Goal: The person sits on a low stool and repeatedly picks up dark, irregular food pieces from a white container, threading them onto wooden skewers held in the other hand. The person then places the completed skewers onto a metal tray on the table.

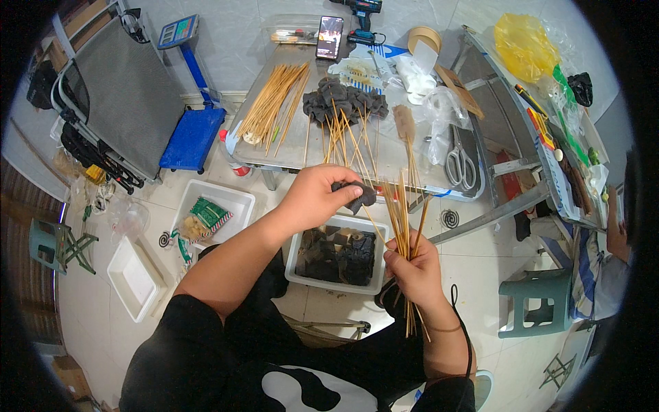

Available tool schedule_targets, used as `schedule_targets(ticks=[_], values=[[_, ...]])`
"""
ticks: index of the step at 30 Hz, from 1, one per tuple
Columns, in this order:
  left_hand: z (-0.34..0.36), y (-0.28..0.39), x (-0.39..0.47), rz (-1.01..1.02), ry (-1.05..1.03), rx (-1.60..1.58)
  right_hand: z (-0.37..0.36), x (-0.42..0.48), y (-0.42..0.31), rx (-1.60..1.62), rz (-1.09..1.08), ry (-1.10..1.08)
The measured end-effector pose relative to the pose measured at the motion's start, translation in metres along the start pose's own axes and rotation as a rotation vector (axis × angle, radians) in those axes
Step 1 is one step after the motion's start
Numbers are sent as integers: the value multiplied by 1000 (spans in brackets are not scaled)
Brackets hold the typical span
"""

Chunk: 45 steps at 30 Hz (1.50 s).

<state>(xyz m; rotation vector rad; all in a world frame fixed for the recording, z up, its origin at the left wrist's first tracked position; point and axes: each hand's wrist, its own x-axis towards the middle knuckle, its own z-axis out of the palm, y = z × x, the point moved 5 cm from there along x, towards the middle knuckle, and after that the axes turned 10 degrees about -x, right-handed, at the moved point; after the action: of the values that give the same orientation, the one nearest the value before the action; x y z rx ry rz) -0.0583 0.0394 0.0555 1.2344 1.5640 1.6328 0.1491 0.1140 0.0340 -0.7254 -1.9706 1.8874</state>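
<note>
Between the thumb and fingers of my left hand [332, 193] is a dark grey, folded piece of food [364, 198]. A thin stick runs from that piece down to my right hand [416, 262], which grips a bundle of bamboo skewers [401, 216]. Below my hands, a white plastic tub [291, 265] holds flat dark pieces [334, 255] in liquid. Beyond them on the metal table, a heap of skewered dark grey pieces [342, 100] lies with its sticks towards me. Loose bamboo skewers [273, 103] are spread to its left.
Grey-handled scissors [460, 165] and a skewered brownish piece [404, 122] lie on the table's right. At the back are a phone [329, 38] and cordless drill [363, 20]. A blue platform scale [193, 136] stands left; a green stool [535, 301] stands right.
</note>
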Motion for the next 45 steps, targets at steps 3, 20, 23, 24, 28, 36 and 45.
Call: schedule_targets(ticks=[3,20,23,24,28,36,45], values=[[6,3,-4,164,-14,130,3,0,-1,-37,-4,1],[-2,-9,-6,-556,-91,-965,-1,-4,-8,151,-24,-48],[5,-6,-10,-603,-101,-1111,-1,-4,-7,177,-36,-56],[7,-9,-11,-599,-115,-1149,-1,-4,-6,186,-38,-59],[12,-17,-12,-582,-158,-1152,1,-5,-7,189,-24,-55],[3,-9,-4,-370,-24,-747,1,-1,-5,158,-9,-11],[2,-10,-3,-243,27,-595,2,-1,-6,114,-8,-4]])
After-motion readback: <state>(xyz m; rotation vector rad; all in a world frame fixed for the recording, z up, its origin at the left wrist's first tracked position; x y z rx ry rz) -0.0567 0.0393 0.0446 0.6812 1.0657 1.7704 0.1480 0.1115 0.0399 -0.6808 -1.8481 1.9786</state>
